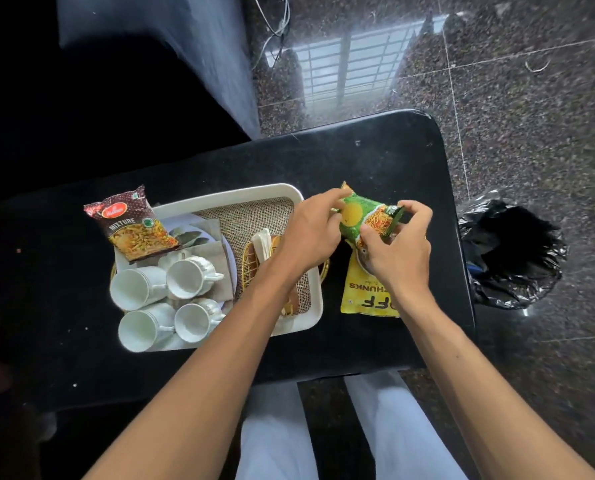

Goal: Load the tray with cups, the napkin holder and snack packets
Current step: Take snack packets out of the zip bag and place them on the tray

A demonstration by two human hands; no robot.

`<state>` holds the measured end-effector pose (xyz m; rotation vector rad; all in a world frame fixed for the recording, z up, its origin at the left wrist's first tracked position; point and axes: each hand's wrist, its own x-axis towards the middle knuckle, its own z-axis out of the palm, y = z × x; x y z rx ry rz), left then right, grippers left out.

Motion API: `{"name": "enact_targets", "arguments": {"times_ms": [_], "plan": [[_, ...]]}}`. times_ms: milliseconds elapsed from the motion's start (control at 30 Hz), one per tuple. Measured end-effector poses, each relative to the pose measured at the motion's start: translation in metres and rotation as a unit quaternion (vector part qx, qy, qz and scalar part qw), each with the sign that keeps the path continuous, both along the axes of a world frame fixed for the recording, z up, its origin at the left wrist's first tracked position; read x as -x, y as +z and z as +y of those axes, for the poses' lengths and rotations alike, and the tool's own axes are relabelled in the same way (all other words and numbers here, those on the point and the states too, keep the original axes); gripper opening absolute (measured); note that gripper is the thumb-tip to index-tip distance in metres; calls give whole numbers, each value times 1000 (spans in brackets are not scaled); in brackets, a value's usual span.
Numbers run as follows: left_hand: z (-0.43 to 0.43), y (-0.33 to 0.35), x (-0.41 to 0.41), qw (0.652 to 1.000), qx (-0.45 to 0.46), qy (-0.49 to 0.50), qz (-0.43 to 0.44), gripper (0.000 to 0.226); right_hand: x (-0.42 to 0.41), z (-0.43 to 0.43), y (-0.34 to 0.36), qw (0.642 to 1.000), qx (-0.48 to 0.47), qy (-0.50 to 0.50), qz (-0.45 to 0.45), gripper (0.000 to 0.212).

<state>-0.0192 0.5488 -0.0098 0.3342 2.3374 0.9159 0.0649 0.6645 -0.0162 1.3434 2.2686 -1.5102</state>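
A white tray (315, 306) lined with burlap sits on the black table. Several white cups (185, 278) lie on its left part, and a brown Mixture snack packet (131, 225) leans over its far left corner. A gold napkin holder (254, 256) with white napkins stands in the tray, partly hidden by my left arm. Both hands hold a green snack packet (360, 218) just right of the tray: my left hand (311, 232) pinches its left edge, my right hand (398, 247) grips its right side. A yellow packet (361, 292) lies on the table beneath it.
The black table (375, 157) ends close on the right, where a bin with a black plastic liner (512, 251) stands on the speckled floor. A dark chair or sofa fills the far left. My legs in white trousers show below the table's near edge.
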Motion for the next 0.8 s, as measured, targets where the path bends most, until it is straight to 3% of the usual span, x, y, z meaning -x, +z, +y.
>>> {"name": "enact_targets", "arguments": {"times_ms": [233, 467, 633, 800], "plan": [[-32, 25, 21, 992, -38, 55, 108, 42, 19, 13, 26, 994, -34, 44, 94, 59], [-84, 56, 52, 986, -53, -80, 138, 64, 61, -19, 69, 971, -36, 131, 197, 62], [-139, 58, 63, 990, -76, 12, 116, 44, 95, -71, 80, 954, -17, 204, 220, 59], [-190, 44, 59, 987, -74, 106, 99, 32, 110, -123, 68, 958, 38, 206, 196, 71]]}}
